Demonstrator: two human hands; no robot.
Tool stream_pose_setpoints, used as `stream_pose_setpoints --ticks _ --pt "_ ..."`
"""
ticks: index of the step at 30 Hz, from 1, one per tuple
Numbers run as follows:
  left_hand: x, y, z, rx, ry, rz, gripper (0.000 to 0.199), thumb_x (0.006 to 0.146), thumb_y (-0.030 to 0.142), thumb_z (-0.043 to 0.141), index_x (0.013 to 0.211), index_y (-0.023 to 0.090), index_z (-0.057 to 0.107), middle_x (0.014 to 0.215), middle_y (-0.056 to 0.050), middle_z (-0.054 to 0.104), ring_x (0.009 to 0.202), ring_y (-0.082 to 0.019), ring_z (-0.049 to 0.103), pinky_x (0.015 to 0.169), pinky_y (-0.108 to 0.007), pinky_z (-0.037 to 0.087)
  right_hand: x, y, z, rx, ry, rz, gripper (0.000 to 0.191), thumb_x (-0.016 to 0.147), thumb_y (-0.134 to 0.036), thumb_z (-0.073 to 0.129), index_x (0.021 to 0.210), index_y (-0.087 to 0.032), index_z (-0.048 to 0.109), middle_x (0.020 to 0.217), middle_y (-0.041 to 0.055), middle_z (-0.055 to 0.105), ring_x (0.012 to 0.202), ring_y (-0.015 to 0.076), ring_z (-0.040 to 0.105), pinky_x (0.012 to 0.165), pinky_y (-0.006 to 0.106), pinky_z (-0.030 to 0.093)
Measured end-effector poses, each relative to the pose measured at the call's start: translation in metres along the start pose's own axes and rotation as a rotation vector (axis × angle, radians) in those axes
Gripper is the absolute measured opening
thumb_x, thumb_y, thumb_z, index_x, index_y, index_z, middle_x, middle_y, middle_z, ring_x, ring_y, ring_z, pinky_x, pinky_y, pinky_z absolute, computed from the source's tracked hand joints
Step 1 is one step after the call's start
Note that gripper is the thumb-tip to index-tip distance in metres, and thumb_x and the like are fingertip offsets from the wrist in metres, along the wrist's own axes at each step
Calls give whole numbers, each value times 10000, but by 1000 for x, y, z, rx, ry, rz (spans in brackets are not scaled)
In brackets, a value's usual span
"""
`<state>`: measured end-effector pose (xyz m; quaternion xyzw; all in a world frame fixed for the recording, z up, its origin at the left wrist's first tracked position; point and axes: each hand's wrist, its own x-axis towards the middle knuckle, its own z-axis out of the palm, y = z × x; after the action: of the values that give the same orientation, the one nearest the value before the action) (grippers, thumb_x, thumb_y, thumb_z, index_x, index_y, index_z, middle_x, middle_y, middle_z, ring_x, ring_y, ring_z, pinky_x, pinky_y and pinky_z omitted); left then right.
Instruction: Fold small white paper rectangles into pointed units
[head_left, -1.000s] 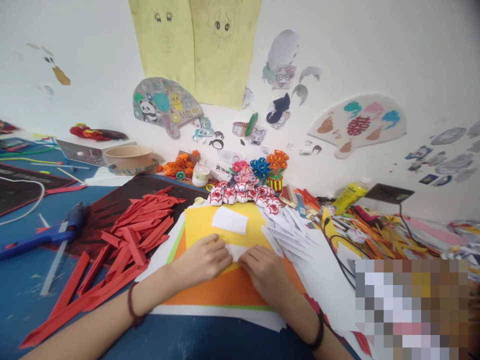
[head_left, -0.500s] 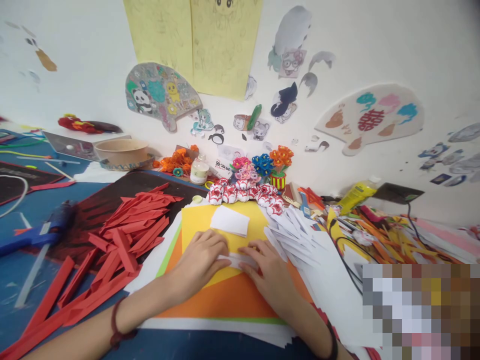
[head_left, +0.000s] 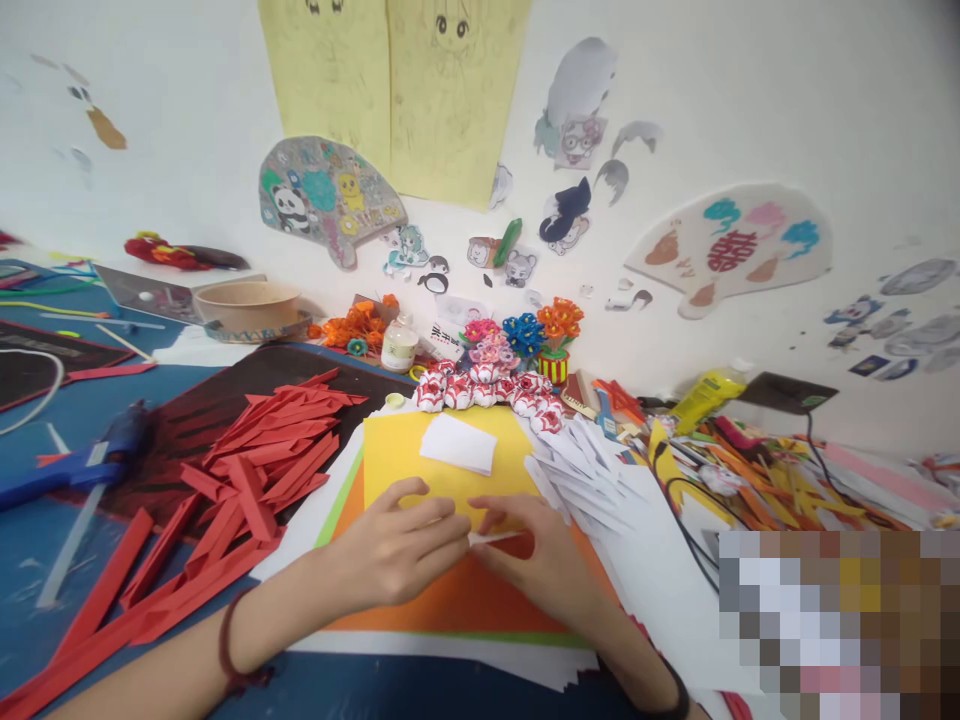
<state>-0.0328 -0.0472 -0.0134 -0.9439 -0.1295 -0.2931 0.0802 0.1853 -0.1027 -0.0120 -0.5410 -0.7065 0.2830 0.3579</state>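
A narrow folded white paper strip (head_left: 498,538) is held just above the stacked sheets, seen nearly edge-on. My left hand (head_left: 409,545) is closed at its left end, the fingers bunched and partly hiding the paper. Thumb and fingers of my right hand (head_left: 536,550) curl round the strip from the other side. Beneath both hands lie a yellow sheet (head_left: 390,460) and an orange sheet (head_left: 450,605). Just beyond the fingers, a small stack of white paper slips (head_left: 459,444) rests on the yellow sheet.
Red folded strips (head_left: 255,500) are heaped at the left, near a blue glue gun (head_left: 97,465). Folded white strips (head_left: 589,470) lie to the right. Red-and-white paper flowers (head_left: 487,385) line the back, before a beige bowl (head_left: 247,305) and a yellow bottle (head_left: 705,395).
My hands have lifted the white strip slightly off the yellow sheet and tilted it edge-on. The left hand has moved right and closed at its end. The view has shifted slightly.
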Motion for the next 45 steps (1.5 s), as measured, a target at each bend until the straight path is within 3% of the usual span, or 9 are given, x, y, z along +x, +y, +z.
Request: stream_pose_setpoints --ticks 5,11,17,23,27,30,36,40,45 --pt "7 1 -15 79 112 132 262 987 103 366 970 219 600 944 -3 707 857 -142 585 855 -326 354 -1 -3 -4 170 -63 89 478 800 -414 724 1238 -256 616 1083 55 668 948 199 635 801 317 532" --pt "8 3 -16 95 74 187 239 983 102 387 939 186 607 1008 -22 699 905 -147 572 868 -322 318 -1 -1 -5 270 -80 99 486 793 -346 730 1255 -285 592 1070 34 660 950 192 633 803 297 518" --pt "11 2 -6 -11 106 -117 178 988 212 467 881 211 611 982 -1 708 890 -169 529 860 -335 288 -2 1 -4 385 -1 82 518 779 -317 756 1265 -286 579 1043 35 655 898 187 615 781 296 505" --pt "13 4 -6 -19 96 -150 185 977 255 496 861 216 635 1011 -6 700 910 -181 523 865 -342 281 -2 -1 4 375 -16 62 513 747 -305 791 1225 -296 605 1005 18 659 874 185 621 770 292 510" --pt "13 7 -5 -122 76 -335 94 946 270 551 1007 251 620 1201 -35 618 1056 -214 505 920 -362 287 -3 -4 9 322 50 89 341 817 -310 718 1150 -285 649 947 9 662 823 166 621 764 289 517" --pt "13 8 -2 -248 139 -568 296 909 315 599 1185 235 526 1258 -88 549 1136 -241 473 941 -365 336 -4 -5 10 299 140 105 313 825 -328 708 1131 -280 660 907 3 651 783 153 609 760 285 521" --pt "14 7 10 -668 70 -953 362 841 435 650 1086 185 557 872 -7 594 700 -144 508 627 -251 391 -5 -2 10 331 248 49 298 814 -302 714 1110 -284 681 898 1 639 819 152 607 732 247 525" --pt "17 7 11 -798 -32 -987 335 851 482 605 805 151 630 618 39 486 566 -109 402 531 -233 294 -5 -4 11 314 219 11 286 823 -304 705 1107 -273 691 870 2 638 820 161 622 767 266 516" --pt "22 8 7 -893 41 -998 292 802 437 664 843 148 663 681 20 541 600 -109 405 560 -228 316 -3 -8 15 248 108 57 131 839 -326 687 915 -231 737 787 1 645 737 156 611 693 258 472"
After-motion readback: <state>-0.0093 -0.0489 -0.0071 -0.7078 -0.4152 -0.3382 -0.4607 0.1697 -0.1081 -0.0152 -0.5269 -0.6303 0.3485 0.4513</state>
